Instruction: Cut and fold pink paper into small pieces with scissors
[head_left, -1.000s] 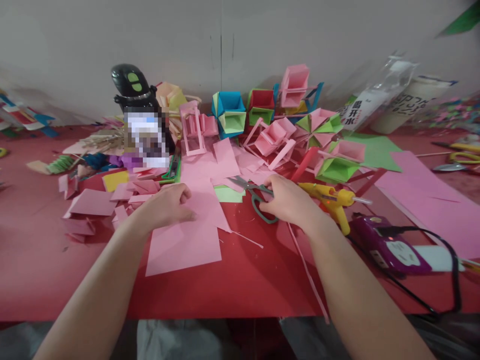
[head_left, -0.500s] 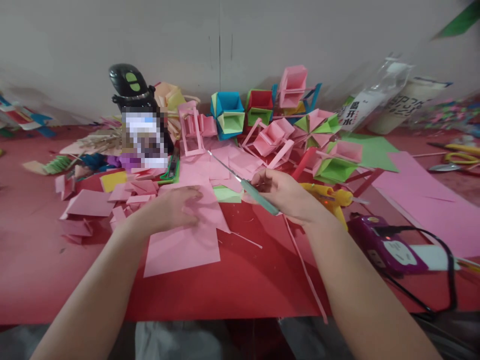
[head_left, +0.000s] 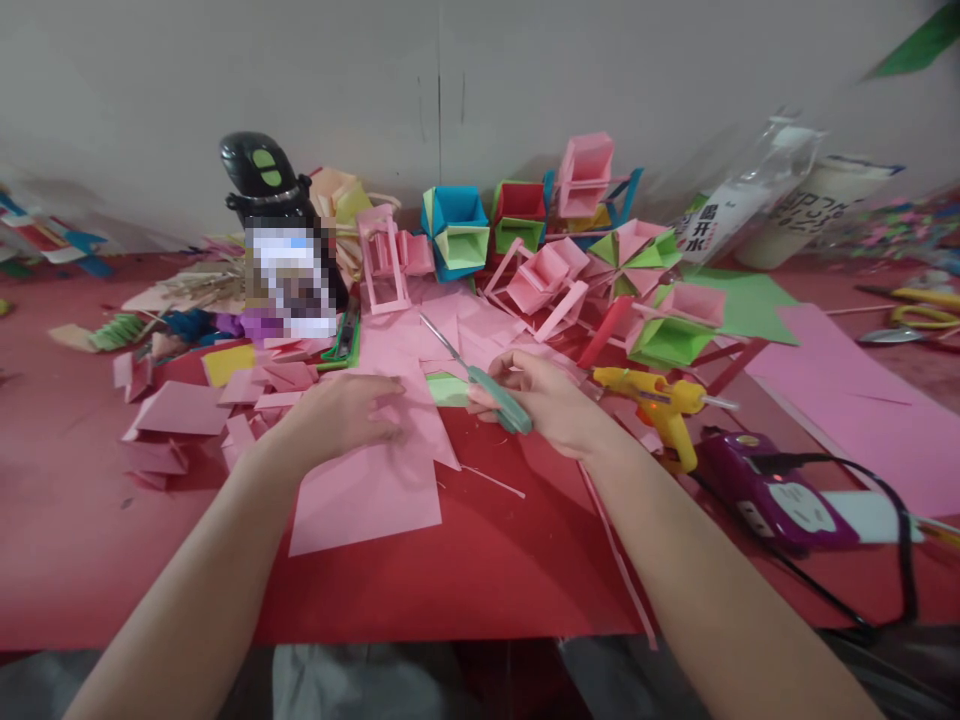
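Observation:
My left hand [head_left: 341,420] lies on pink paper sheets [head_left: 367,510], with its fingers stretched out and spread over the paper. In my right hand [head_left: 551,405] is a pair of scissors [head_left: 499,397] with teal handles. Their metal blades point away and to the left, over the pink paper. My fingers partly hide the handles. Beneath the scissors shows a piece of light green paper [head_left: 448,390]. A thin pink strip [head_left: 495,482] lies just right of the sheets.
Folded pink pieces [head_left: 180,410] crowd the left. A phone [head_left: 292,280] leans on a black holder [head_left: 259,165]. Several paper models [head_left: 455,225] line the back. A yellow glue gun [head_left: 667,400], a purple power block [head_left: 780,500] with a black cable, and a tilted bottle [head_left: 757,190] are on the right.
My right hand has shifted slightly left with the scissors, and their handles have turned to show more of their width. My left hand stays nearly in place.

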